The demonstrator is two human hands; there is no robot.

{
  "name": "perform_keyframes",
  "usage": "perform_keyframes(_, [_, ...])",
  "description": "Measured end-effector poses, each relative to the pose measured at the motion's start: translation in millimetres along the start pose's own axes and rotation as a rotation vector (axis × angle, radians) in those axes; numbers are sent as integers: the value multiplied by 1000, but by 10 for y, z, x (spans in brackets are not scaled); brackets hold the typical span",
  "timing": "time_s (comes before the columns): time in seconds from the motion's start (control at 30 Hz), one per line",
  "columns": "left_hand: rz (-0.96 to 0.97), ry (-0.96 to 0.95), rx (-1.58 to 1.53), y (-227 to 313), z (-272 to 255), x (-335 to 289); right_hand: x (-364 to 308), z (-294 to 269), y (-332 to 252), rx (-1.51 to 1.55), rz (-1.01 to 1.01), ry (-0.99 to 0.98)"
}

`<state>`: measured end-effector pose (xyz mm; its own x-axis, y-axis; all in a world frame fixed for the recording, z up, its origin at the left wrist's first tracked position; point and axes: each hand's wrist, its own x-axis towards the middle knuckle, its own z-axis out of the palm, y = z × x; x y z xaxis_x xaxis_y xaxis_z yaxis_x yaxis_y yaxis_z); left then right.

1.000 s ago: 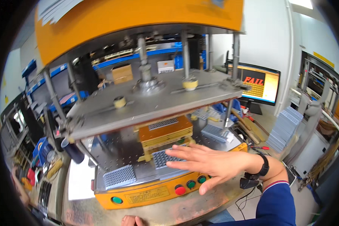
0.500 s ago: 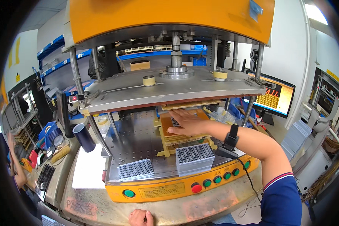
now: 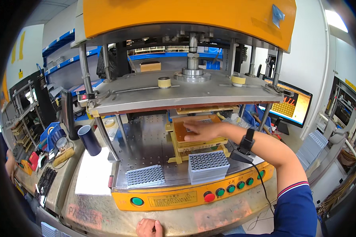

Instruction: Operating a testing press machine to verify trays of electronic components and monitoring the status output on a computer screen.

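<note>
Since a second ago, the right hand (image 3: 207, 131) has moved from over the pale-grey stack of perforated rectangular panels (image 3: 208, 172) to the orange-brown rectangular fixture plate (image 3: 179, 133). Fingers are spread, gripping nothing; plate's right beneath, long axis left-to-right, contact unclear. Stack's wearer-side of them. Left hand (image 3: 149, 228) is farther off, loosely clenched.

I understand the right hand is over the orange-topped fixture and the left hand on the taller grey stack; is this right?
No: the head view shows the left hand at the front of the bench, not on the taller grey stack. The right hand is over the orange-topped fixture.
</note>
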<state>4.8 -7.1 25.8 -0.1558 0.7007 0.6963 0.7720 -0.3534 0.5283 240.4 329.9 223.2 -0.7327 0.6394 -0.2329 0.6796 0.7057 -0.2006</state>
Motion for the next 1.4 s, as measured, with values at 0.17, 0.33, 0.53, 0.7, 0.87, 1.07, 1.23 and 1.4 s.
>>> perform_keyframes(0.17, [5,9,12,-17,8,-43,-413,134,-51,198,-103,111])
perform_keyframes(0.33, [-13,2,33,9,23,-88,-1215,414,-508,-137,-393,354])
perform_keyframes(0.53, [13,-30,61,20,60,-66,-1385,719,-291,4,-438,458])
perform_keyframes(0.7, [-65,-67,60,-105,96,-123,-1702,805,-843,20,-639,520])
perform_keyframes(0.87, [-47,34,328,-74,119,-58,-1999,1156,-1267,432,-1116,109])
perform_keyframes(1.07, [-73,-48,394,70,127,45,-1955,1309,-1196,446,-1107,102])
perform_keyframes(1.23, [-42,40,382,-71,164,-71,-1930,1344,-1118,494,-1065,51])
perform_keyframes(1.4, [-13,4,315,0,126,-54,-1838,1460,-1128,554,-1181,138])
